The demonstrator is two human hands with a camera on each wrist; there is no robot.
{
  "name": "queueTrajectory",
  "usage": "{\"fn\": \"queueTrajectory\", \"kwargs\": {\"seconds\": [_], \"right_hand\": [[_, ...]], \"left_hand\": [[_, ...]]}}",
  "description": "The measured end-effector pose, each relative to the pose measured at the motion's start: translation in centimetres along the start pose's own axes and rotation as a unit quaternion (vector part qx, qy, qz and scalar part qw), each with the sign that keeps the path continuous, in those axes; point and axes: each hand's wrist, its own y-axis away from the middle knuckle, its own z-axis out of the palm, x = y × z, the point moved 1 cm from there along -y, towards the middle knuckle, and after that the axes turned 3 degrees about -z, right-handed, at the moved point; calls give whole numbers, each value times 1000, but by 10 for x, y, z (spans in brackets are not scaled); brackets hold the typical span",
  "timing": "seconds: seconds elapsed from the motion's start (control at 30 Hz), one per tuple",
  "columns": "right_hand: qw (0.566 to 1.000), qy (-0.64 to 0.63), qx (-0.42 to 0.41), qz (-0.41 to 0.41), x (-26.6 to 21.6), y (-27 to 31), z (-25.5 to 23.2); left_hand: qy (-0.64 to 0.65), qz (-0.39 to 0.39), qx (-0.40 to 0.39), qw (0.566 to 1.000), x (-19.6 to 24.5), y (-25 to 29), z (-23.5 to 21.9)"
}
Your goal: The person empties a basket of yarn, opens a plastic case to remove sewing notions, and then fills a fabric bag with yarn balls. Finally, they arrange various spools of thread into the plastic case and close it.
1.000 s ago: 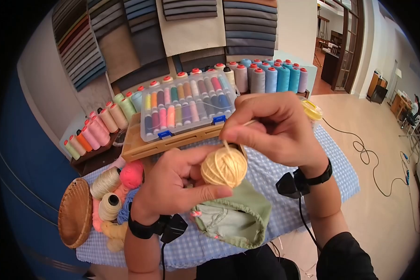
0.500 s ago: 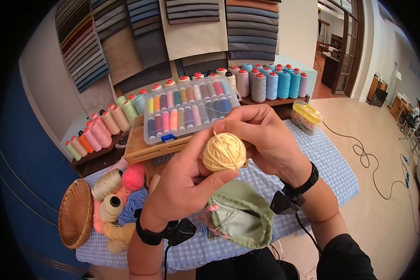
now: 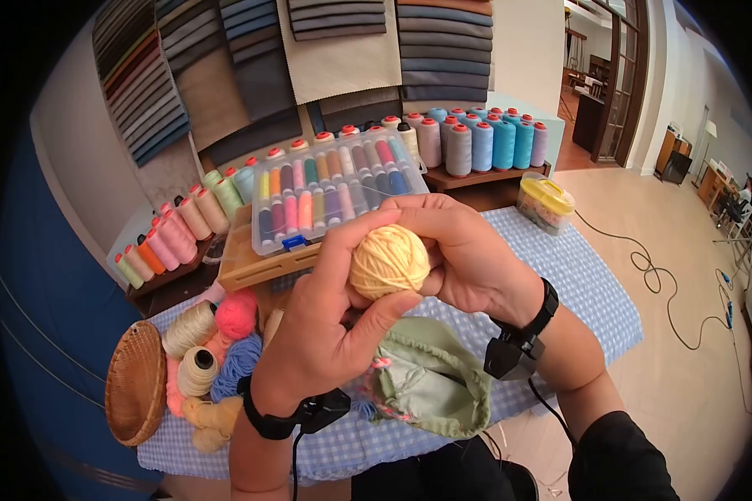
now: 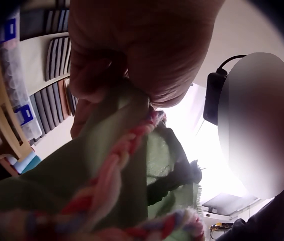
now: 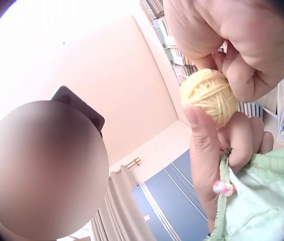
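A small ball of pale yellow yarn point(image 3: 390, 261) is gripped by my left hand point(image 3: 322, 313), thumb on its near side and index finger along the top left. My right hand point(image 3: 472, 259) closes in on the ball's other side, its fingers curled against the yarn and partly hidden behind it. Below hangs a light green drawstring bag point(image 3: 455, 346), its gathered mouth facing up. In the right wrist view the bag's rim point(image 5: 223, 201) reaches up to my left fingers. A braided pink, white and blue cord point(image 4: 113, 173) runs along the fabric in the left wrist view.
A clear case of thread spools point(image 3: 334, 188) leans on a wooden stand point(image 3: 267, 267). Left are yarn balls and cones point(image 3: 196, 371) by a wicker basket point(image 3: 134, 384). A yellow-lidded tub point(image 3: 546, 200) stands on the checked cloth point(image 3: 589, 292), back right; thread cones point(image 3: 480, 146) line a shelf.
My right hand has come down from above the ball, where it held a strand of yarn, to the ball's right side. The ball has turned in my left hand, and the hands now meet around it.
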Motion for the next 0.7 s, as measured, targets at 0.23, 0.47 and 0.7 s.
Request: {"fn": "queueTrajectory", "kwargs": {"seconds": [0.23,0.47,0.7], "right_hand": [[993,-14,-107,45,18,-9,-13],[929,314,-29,-192,11,1,3],[888,395,15,-236,10,13,16]], "left_hand": [[73,87,11,993,-12,-3,-11],[120,77,112,983,-11,-7,-7],[165,74,118,976,-11,-8,-9]]}}
